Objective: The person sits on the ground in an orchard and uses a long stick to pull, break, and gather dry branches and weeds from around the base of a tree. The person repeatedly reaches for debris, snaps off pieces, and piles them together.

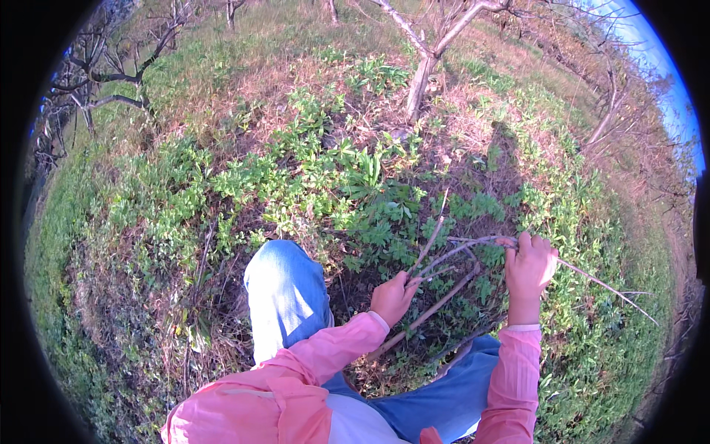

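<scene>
My left hand [392, 298] is closed around the lower ends of a few thin bare twigs [431, 244] in front of my knees. One twig points up and away, while a longer forked branch [481, 241] bends over to the right. My right hand [528, 263] grips that branch near its bend, and its thin tip runs on past the hand to the lower right. Beneath my hands a thicker bare stick [424, 317] slants across the ground between my legs. My fingers hide the exact spots where the twigs are held.
My bent knee in blue jeans [288, 294] is at the left, the other leg [444, 397] folded at the right. Green weeds [310, 166] and dry grass cover the slope. A bare tree [421, 83] stands ahead, with more bare trees [125, 83] at the left.
</scene>
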The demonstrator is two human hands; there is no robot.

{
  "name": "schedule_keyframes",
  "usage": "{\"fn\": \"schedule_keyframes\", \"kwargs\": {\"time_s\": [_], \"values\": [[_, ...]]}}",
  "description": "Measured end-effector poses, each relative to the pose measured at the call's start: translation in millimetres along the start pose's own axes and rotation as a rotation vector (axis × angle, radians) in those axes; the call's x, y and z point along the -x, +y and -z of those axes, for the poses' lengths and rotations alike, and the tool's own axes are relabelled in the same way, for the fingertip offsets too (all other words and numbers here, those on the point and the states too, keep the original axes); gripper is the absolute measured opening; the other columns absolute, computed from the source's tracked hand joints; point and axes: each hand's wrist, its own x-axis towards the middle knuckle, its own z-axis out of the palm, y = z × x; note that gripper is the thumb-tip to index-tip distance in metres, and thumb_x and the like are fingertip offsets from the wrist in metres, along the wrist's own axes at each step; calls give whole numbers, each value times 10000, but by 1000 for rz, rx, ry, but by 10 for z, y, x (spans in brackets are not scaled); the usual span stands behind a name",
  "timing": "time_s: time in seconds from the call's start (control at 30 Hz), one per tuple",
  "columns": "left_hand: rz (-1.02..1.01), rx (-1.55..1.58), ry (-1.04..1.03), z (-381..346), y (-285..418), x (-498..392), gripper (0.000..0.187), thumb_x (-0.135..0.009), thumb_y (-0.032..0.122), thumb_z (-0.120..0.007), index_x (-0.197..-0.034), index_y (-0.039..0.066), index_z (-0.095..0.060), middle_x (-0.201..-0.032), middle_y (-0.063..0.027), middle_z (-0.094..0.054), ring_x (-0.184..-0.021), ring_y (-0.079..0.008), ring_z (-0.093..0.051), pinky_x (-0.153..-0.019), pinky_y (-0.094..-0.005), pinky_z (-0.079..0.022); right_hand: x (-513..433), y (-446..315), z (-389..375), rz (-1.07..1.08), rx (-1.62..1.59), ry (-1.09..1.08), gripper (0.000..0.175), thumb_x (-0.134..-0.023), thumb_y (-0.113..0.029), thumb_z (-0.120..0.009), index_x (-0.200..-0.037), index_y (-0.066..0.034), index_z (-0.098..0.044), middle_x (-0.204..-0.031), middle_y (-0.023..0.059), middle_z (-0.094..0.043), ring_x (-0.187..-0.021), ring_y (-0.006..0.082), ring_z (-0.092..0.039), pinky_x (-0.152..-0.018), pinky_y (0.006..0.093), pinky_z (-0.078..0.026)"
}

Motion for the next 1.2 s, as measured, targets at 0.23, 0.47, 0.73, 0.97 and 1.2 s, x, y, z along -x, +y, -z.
{"fn": "schedule_keyframes", "kwargs": {"time_s": [0.23, 0.47, 0.73, 0.97, 1.2], "values": [[24, 5, 30, -18, 6, 29, 252, -924, 261, -598, -883, 21, -532, -688, -199, -591, -669, -400, -600, -554, -445, -442, -7, -21, -5, 7, 18, 16, 243, -759, -294, -681, -749, -97, -539, -720, 97, -514, -763, 298, -516, -718, 425, -351], [41, 44, 63, -122, -15, 143, 255, -926, 298, -588, -907, 48, -538, -705, -203, -614, -673, -403, -613, -569, -482, -453, -38, -69, 46, 4, -14, 24, 223, -745, -276, -684, -755, -108, -537, -737, 85, -515, -761, 282, -517, -705, 416, -346], [72, 123, 119, -177, 27, 228, 242, -925, 283, -588, -923, 44, -550, -718, -190, -614, -678, -398, -614, -564, -455, -454, -59, -119, 114, 20, -15, 46, 230, -719, -253, -693, -757, -98, -528, -744, 89, -513, -769, 283, -520, -702, 409, -355], [52, 186, 168, -199, 78, 272, 223, -935, 224, -584, -889, 9, -547, -679, -190, -577, -616, -382, -584, -524, -411, -423, -79, -163, 131, 26, 16, 28, 240, -742, -272, -692, -761, -97, -528, -744, 94, -510, -772, 286, -519, -706, 417, -360], [154, 244, 127, -157, 207, 306, 225, -952, 236, -566, -899, 18, -551, -659, -157, -570, -574, -319, -569, -531, -395, -421, -93, -144, 35, 37, -3, 65, 244, -769, -310, -668, -758, -106, -535, -731, 72, -513, -752, 277, -518, -689, 407, -353]]}}
